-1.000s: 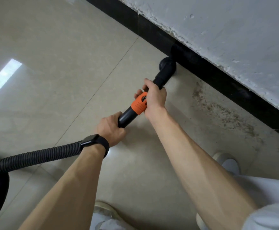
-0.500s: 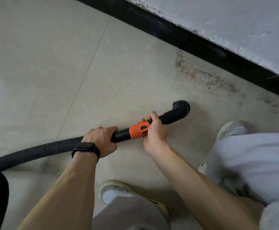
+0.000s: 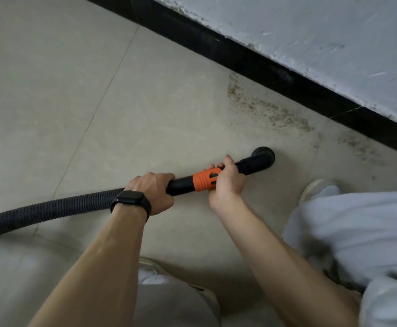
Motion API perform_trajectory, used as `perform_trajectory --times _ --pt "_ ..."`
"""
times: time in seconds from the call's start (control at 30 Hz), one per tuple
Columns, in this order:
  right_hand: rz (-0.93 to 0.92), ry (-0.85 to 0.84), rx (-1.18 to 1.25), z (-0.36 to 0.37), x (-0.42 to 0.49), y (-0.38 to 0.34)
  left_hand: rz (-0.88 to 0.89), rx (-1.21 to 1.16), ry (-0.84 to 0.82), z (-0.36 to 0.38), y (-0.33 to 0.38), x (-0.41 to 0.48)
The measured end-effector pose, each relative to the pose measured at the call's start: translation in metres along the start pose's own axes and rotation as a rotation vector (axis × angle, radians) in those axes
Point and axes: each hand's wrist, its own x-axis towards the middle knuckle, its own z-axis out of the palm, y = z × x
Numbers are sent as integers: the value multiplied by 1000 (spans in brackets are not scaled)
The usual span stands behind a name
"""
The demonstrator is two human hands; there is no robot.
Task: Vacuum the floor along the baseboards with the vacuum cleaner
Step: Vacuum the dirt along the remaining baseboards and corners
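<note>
A black ribbed vacuum hose [image 3: 51, 207] runs in from the left to a rigid black tube with an orange collar [image 3: 204, 181]. My left hand [image 3: 151, 192], with a black watch on its wrist, grips the tube where the hose joins it. My right hand [image 3: 228, 182] grips the tube at the orange collar. The round black nozzle [image 3: 263, 156] points down at the beige tile floor [image 3: 145, 102], well short of the black baseboard [image 3: 275, 72]. A patch of dark dirt [image 3: 268, 107] lies on the floor between nozzle and baseboard.
A rough white wall [image 3: 322, 38] rises above the baseboard. My right shoe [image 3: 317, 187] and grey trouser leg [image 3: 357, 232] are at the right; my left foot [image 3: 181, 291] is at the bottom centre. More specks [image 3: 362, 147] lie near the baseboard at right.
The nozzle has come away from the baseboard toward me and now sits over open floor. Both hands kept their grip on the tube, which now lies nearly level.
</note>
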Motion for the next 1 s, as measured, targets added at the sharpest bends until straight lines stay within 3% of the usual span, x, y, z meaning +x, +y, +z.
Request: perform_trajectory --times 0.27,0.43,0.63,0.8,1.0 --pt "93 -246 -93 39 -25 20 -235 -71 114 -4 -40 -26" --pt "60 -140 -52 16 -13 4 -156 3 64 -9 -12 -14" --pt "-24 139 43 -25 18 -32 61 119 -42 -7 49 18" --pt "27 237 89 -43 19 -41 136 201 -129 -18 68 34" --pt "182 259 13 -42 7 -43 87 224 -171 -25 63 34"
